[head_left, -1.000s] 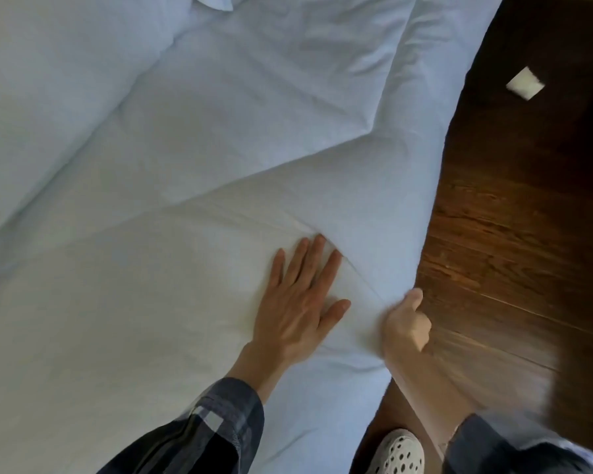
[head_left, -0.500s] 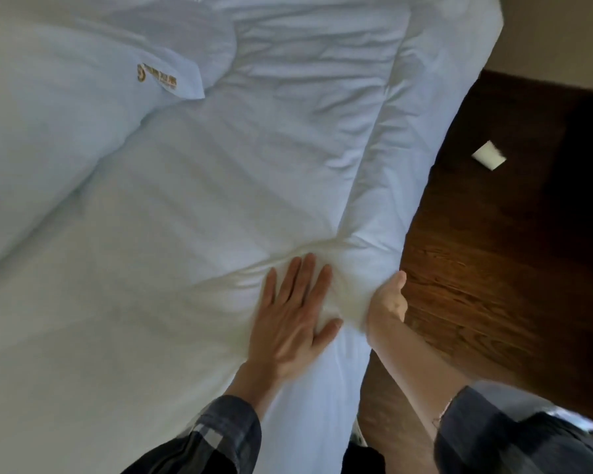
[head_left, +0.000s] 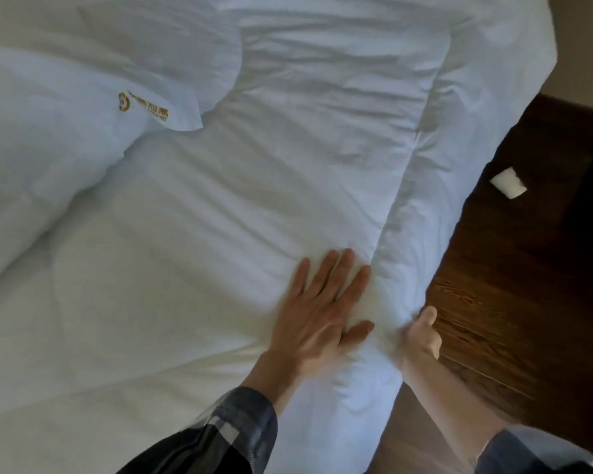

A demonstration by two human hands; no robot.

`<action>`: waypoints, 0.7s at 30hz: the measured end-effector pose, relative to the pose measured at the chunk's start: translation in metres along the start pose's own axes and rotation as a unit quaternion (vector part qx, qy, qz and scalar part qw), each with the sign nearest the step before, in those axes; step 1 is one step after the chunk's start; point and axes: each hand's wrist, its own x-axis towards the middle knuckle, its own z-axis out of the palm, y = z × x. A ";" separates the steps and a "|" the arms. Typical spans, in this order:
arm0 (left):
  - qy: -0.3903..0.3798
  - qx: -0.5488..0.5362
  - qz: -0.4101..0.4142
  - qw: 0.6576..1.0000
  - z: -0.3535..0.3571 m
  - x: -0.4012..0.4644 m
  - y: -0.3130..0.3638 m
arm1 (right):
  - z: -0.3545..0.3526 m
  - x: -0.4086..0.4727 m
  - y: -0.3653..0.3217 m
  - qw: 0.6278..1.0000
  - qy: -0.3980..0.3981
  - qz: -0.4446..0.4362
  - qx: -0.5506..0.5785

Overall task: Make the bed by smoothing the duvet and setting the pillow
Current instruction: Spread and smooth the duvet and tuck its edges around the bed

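A white duvet [head_left: 220, 217] covers the bed and fills most of the view, wrinkled along its right side. My left hand [head_left: 317, 309] lies flat on it with fingers spread, near the bed's right edge. My right hand [head_left: 420, 338] is closed on the hanging side of the duvet at that edge, thumb up. A white pillow [head_left: 48, 107] with a gold logo [head_left: 142, 106] on its corner lies at the upper left, partly on the duvet.
Dark wooden floor [head_left: 510, 302] runs along the right of the bed. A small white square object [head_left: 508, 182] lies on it. A pale wall [head_left: 586, 46] shows at the top right corner.
The view has tilted up the bed, bringing the pillow and its logo into sight. Both hands have slid forward along the bed's right edge, and the fold under them looks flatter.
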 end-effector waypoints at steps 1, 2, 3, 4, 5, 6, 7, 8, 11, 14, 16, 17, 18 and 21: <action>-0.002 -0.001 -0.006 1.000 -0.001 0.007 0.001 | 0.005 0.004 -0.014 1.000 -0.019 0.003 0.019; -0.006 -0.002 -0.013 1.000 -0.002 0.014 0.003 | 0.010 0.008 -0.028 0.999 -0.032 0.002 0.039; -0.007 -0.004 -0.019 1.000 -0.003 0.022 0.004 | 0.014 0.005 -0.046 0.997 -0.036 -0.001 0.069; -0.010 -0.006 -0.023 1.000 -0.005 0.032 0.006 | 0.017 0.004 -0.067 0.994 -0.042 -0.012 0.098; -0.011 -0.004 -0.027 1.000 -0.008 0.040 0.006 | 0.022 0.000 -0.084 0.991 -0.047 -0.022 0.121; -0.014 0.000 -0.026 1.000 -0.011 0.053 0.008 | 0.024 0.000 -0.102 0.990 -0.047 -0.034 0.125; -0.017 0.004 -0.025 1.000 -0.013 0.062 0.008 | 0.026 0.000 -0.114 0.991 -0.043 -0.043 0.118; -0.018 0.008 -0.025 0.999 -0.013 0.070 0.010 | 0.024 0.006 -0.119 0.993 -0.031 -0.056 0.102; -0.014 0.017 -0.013 1.000 -0.014 0.091 0.010 | 0.005 0.027 -0.113 0.995 0.046 -0.076 0.042; -0.024 0.035 -0.010 0.999 -0.017 0.114 0.006 | 0.001 0.042 -0.112 0.997 0.040 -0.062 -0.016; -0.032 0.030 -0.027 0.999 -0.019 0.131 0.005 | 0.005 0.044 -0.122 0.998 0.010 -0.043 -0.046; -0.035 0.025 -0.038 0.998 -0.020 0.139 0.004 | 0.006 0.044 -0.129 0.998 0.001 -0.033 -0.045; -0.039 0.023 -0.047 0.998 -0.021 0.145 0.004 | 0.006 0.044 -0.139 0.999 -0.012 -0.018 -0.034; -0.028 0.016 -0.059 0.998 -0.023 0.184 0.007 | 0.008 0.056 -0.203 0.998 -0.043 -0.034 -0.009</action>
